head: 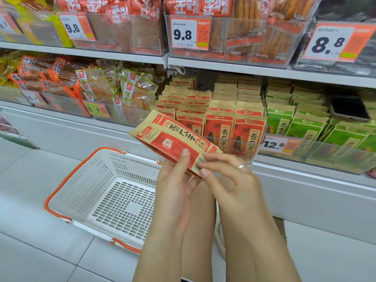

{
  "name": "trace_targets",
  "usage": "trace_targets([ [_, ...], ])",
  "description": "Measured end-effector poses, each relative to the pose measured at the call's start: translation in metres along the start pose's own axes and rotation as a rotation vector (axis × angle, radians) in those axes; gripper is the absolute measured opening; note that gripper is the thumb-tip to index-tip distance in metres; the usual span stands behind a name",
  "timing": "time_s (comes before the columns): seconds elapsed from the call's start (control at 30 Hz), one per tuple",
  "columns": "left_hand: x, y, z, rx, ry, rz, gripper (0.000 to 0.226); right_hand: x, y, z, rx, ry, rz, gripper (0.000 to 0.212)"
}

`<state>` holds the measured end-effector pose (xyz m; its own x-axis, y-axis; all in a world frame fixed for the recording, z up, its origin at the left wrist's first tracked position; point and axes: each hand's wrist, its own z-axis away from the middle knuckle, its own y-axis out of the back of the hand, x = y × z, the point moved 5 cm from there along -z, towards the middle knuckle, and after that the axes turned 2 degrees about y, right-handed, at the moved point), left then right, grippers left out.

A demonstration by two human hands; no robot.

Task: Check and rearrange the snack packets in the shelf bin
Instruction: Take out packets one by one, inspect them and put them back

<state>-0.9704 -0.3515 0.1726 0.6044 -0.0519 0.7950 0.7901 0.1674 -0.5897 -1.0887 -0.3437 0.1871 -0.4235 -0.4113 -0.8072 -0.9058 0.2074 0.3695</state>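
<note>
In the head view, one red packet (173,142) is out of the bin (230,142) and held tilted just in front of it: the left hand (175,186) grips its lower end, and the right hand (225,174) pinches the barcode corner. So checking looks under way. The bin's rows already stand fairly neat; this packet must go back, the rest likely unchecked.
</note>
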Motion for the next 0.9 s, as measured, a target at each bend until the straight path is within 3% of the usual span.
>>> trace_targets([
  [0.17, 0.003, 0.002, 0.000, -0.109, -0.036, -0.198, 0.036, 0.012, 0.017, -0.003, 0.171, -0.264, -0.218, 0.022],
  [0.33, 0.001, -0.003, 0.000, -0.187, -0.048, -0.230, 0.041, 0.014, 0.020, -0.004, 0.138, -0.506, -0.586, 0.035],
  [0.43, 0.000, -0.008, 0.002, -0.233, -0.052, -0.260, 0.044, 0.011, 0.019, -0.006, 0.101, -0.530, -0.685, 0.043],
  [0.6, -0.001, -0.011, 0.002, -0.247, -0.061, -0.270, 0.045, 0.007, 0.019, -0.006, 0.123, -0.528, -0.743, 0.019],
  [0.9, -0.002, -0.010, 0.001, -0.254, -0.053, -0.294, 0.047, 0.004, 0.020, -0.007, 0.131, -0.529, -0.737, 0.018],
])
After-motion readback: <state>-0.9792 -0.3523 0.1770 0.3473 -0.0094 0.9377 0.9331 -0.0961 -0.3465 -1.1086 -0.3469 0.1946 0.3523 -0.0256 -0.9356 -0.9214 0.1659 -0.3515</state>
